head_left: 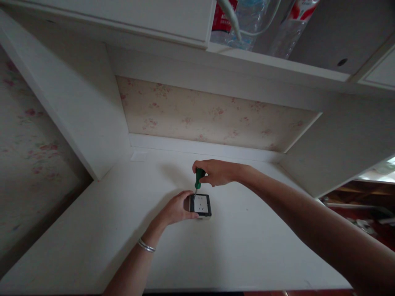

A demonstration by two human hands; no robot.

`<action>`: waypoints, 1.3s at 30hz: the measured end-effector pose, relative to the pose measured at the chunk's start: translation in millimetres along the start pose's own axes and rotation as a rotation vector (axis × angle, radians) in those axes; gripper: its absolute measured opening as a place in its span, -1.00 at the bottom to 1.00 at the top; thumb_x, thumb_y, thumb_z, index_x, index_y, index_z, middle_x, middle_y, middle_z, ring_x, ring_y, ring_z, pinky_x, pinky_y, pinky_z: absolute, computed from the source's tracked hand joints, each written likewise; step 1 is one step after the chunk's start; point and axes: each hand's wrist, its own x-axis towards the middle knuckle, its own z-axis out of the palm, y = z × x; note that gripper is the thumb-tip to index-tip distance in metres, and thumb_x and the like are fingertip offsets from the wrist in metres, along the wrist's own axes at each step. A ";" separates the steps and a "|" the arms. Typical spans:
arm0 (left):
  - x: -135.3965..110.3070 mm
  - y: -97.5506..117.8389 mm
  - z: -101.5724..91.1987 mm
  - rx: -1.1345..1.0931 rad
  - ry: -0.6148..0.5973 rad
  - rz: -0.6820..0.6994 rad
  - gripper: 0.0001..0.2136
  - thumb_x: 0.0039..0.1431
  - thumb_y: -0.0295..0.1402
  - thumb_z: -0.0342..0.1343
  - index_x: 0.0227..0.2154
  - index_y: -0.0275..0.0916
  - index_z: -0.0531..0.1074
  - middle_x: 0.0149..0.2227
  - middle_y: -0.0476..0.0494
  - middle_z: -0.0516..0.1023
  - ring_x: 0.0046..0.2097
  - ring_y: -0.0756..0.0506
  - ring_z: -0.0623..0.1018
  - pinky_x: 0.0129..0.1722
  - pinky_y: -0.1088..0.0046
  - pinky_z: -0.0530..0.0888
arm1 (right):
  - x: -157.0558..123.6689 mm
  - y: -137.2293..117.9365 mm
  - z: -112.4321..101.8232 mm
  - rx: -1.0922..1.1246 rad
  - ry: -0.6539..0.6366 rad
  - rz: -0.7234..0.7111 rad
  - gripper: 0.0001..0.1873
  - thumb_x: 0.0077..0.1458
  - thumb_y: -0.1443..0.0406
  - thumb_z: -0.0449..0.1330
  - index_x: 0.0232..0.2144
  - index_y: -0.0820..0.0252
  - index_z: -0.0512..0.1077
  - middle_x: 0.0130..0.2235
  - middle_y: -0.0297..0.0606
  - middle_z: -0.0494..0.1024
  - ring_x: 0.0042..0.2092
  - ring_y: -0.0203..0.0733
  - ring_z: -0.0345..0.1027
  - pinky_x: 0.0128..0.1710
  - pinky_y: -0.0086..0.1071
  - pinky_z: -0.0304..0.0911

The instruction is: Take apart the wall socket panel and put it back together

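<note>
A wall socket with a white face and a dark frame lies on the white desktop, its slots facing up. My left hand grips it from the left, thumb at the near edge and fingers at the far edge. Above it, my right hand is closed round the green handle of a screwdriver. The screwdriver stands nearly upright, and its tip meets the left side of the socket's dark frame. Whether a screw sits under the tip is too small to tell.
The white desktop reaches back to a wall with flowered paper. A small white flat piece lies at the back left. White side panels stand left and right. Overhead, an open shelf holds plastic bottles and a white cable.
</note>
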 end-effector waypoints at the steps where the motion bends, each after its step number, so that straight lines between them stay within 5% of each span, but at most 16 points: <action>1: 0.0 -0.3 -0.1 0.001 0.000 0.009 -0.25 -0.30 -0.22 0.39 0.06 -0.17 0.30 0.04 -0.16 0.42 0.02 -0.21 0.43 0.05 0.27 0.34 | -0.8 -0.7 -1.5 -0.056 0.005 0.062 -0.58 0.08 0.03 0.09 -0.11 0.17 0.31 -0.21 -0.10 0.52 -0.30 -0.12 0.40 -0.37 -0.36 0.19; 10: -0.4 0.0 0.1 0.008 0.015 0.021 -0.27 -0.30 -0.23 0.39 0.05 -0.17 0.31 0.06 -0.17 0.40 0.04 -0.22 0.41 0.06 0.28 0.33 | -3.4 -5.8 -2.7 -0.213 0.032 0.210 -0.42 0.04 -0.14 0.00 -0.15 0.20 0.36 -0.23 -0.01 0.52 -0.21 0.04 0.40 -0.34 -0.26 0.20; 14: -0.5 0.4 0.0 -0.009 0.006 0.000 -0.27 -0.29 -0.23 0.39 0.04 -0.18 0.31 0.01 -0.16 0.44 -0.02 -0.19 0.46 0.01 0.30 0.37 | -4.5 -7.6 -3.6 -0.063 0.001 0.045 -0.47 0.08 0.00 0.08 0.02 0.13 0.22 -0.07 -0.08 0.48 -0.20 -0.11 0.41 -0.29 -0.34 0.22; 19: -0.8 1.7 -0.5 -0.015 0.003 -0.001 -0.27 -0.29 -0.24 0.38 0.05 -0.19 0.30 0.02 -0.16 0.43 0.00 -0.20 0.45 0.02 0.29 0.36 | -4.5 -10.7 -6.3 -0.207 0.041 0.184 -0.41 0.06 -0.13 0.00 -0.10 0.20 0.33 -0.19 0.00 0.52 -0.18 0.07 0.40 -0.29 -0.22 0.21; 22: -1.4 3.2 -0.9 -0.015 0.004 -0.018 -0.26 -0.29 -0.24 0.38 0.05 -0.18 0.30 0.03 -0.17 0.43 0.01 -0.21 0.45 0.03 0.28 0.35 | -4.0 -10.7 -5.2 -0.100 0.014 0.073 -0.47 0.08 -0.02 0.06 0.01 0.14 0.23 -0.08 -0.06 0.48 -0.17 -0.06 0.40 -0.29 -0.31 0.21; 26: -1.4 3.4 -0.9 -0.017 -0.002 -0.011 -0.26 -0.29 -0.25 0.38 0.05 -0.17 0.30 0.03 -0.17 0.43 0.01 -0.21 0.45 0.03 0.27 0.35 | -3.1 -10.1 -3.7 -0.212 0.046 0.168 -0.47 0.09 -0.08 0.00 -0.09 0.19 0.31 -0.17 -0.01 0.52 -0.20 0.03 0.40 -0.31 -0.25 0.20; 30: -0.7 1.2 0.1 -0.034 -0.002 -0.014 -0.26 -0.29 -0.26 0.39 0.06 -0.18 0.29 0.03 -0.18 0.43 0.01 -0.21 0.45 0.04 0.26 0.35 | -3.1 -10.1 -5.1 -0.110 0.000 0.064 -0.47 0.08 0.00 0.06 0.03 0.13 0.21 -0.08 -0.08 0.49 -0.21 -0.08 0.42 -0.32 -0.32 0.21; 34: -0.5 0.9 0.8 -0.017 0.015 -0.017 -0.25 -0.32 -0.26 0.40 0.05 -0.18 0.31 0.05 -0.19 0.41 0.02 -0.23 0.44 0.04 0.25 0.35 | -3.6 -12.3 -7.9 -0.251 0.023 0.186 -0.43 0.05 -0.12 0.01 -0.09 0.18 0.32 -0.18 0.00 0.52 -0.19 0.07 0.41 -0.32 -0.24 0.20; 39: -0.7 2.0 0.5 -0.014 0.006 -0.018 -0.26 -0.30 -0.25 0.39 0.05 -0.18 0.30 0.05 -0.18 0.41 0.03 -0.21 0.44 0.05 0.28 0.34 | -5.3 -16.8 -9.0 -0.202 -0.032 0.113 -0.50 0.09 -0.05 0.02 -0.09 0.19 0.32 -0.18 -0.01 0.53 -0.23 0.02 0.43 -0.36 -0.27 0.20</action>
